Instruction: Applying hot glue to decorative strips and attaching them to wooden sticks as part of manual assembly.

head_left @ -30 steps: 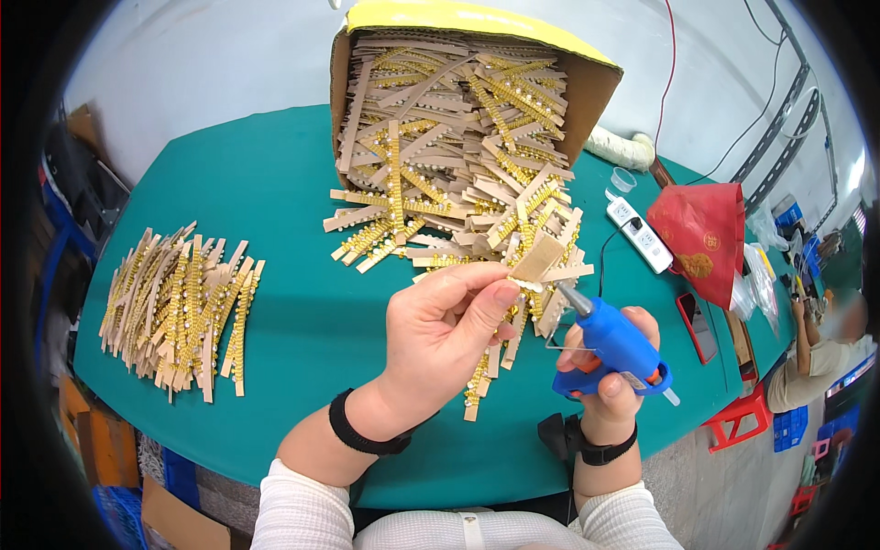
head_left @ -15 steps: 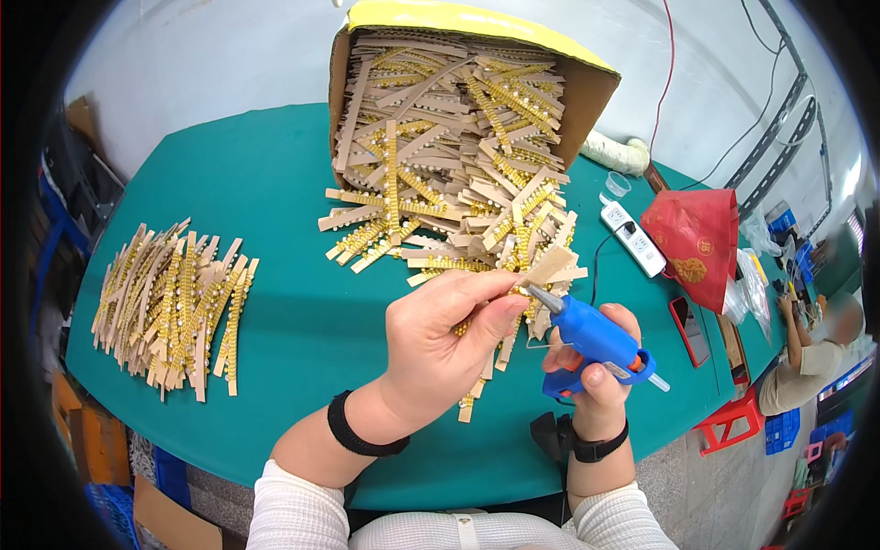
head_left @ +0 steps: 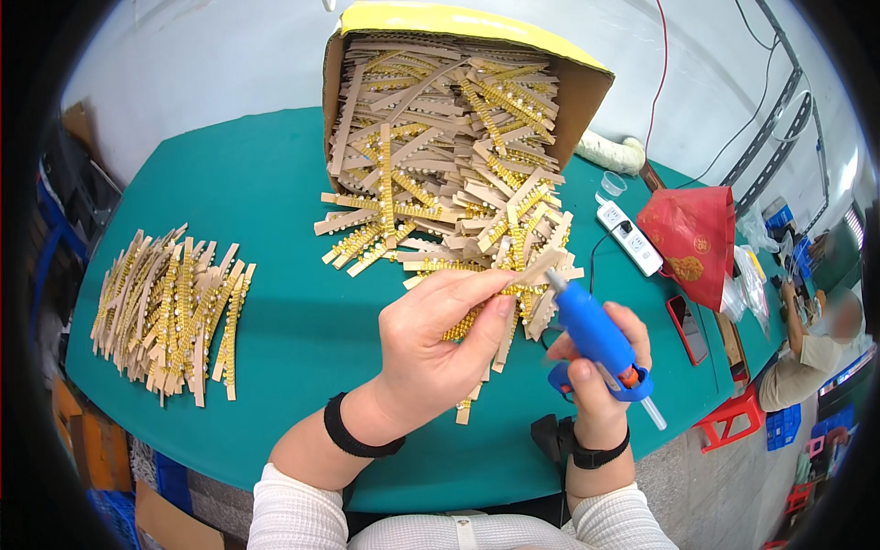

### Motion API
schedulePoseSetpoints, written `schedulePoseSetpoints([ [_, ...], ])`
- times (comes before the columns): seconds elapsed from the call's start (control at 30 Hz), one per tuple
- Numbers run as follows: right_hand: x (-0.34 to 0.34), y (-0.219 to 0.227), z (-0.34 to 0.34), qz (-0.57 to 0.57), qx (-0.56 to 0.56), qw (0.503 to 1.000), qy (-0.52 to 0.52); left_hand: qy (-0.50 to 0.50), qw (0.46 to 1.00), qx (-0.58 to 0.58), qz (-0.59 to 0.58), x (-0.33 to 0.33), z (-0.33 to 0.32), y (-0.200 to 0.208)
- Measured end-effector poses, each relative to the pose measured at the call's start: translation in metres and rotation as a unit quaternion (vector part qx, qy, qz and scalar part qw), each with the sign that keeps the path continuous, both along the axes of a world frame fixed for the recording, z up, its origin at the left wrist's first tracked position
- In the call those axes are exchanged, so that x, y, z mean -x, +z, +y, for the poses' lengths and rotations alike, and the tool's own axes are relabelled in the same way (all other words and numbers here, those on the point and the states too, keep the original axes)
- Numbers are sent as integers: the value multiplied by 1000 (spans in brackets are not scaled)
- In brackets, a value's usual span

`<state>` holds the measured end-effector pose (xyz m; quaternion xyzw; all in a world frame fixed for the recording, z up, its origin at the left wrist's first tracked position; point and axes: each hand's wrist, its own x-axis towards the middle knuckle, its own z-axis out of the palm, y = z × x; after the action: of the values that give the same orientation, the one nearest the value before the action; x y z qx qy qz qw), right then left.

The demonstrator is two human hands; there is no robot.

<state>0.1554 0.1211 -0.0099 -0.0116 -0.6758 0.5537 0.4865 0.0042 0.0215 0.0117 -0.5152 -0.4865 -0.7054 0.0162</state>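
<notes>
Between thumb and fingers, my left hand pinches a tan strip by one end, its other end pointing away to the right. My right hand is wrapped round a blue hot glue gun with a clear glue stick out of its back. The gun's grey nozzle sits close to the strip; I cannot tell whether they touch. Beyond my hands, a heap of tan strips with gold and pearl-like trim spills from a cardboard box lying on its side. A second pile of trimmed strips lies at the left.
The table has a green cover. To the right are a white power strip, a red bag, a red-edged phone and a small clear cup. A co-worker sits at far right near a red stool.
My right hand has tilted the glue gun more upright, and its nozzle has moved up and right along the strip. My left hand keeps its pinch, nearly still. The view has shifted slightly.
</notes>
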Motion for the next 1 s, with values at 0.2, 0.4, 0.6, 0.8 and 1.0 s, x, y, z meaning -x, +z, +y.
schedulePoseSetpoints([
  [0.2, 8, 6, -1, 14, 82, 995, -48, -84, 994, 39, -55, -7, 0, -2],
  [0.4, 13, 4, -4, 27, 76, 995, -63, -136, 981, 64, -124, -26, 6, -6],
  [0.6, 13, 10, -7, 45, 112, 991, -59, -95, 991, 69, -61, -38, 11, -13],
  [0.8, 11, 9, -7, 20, 99, 991, -90, -69, 996, 50, 12, -37, 13, -15],
  [1.0, 15, 7, -7, 31, 84, 988, -129, -68, 993, 60, 73, -31, 14, -17],
])
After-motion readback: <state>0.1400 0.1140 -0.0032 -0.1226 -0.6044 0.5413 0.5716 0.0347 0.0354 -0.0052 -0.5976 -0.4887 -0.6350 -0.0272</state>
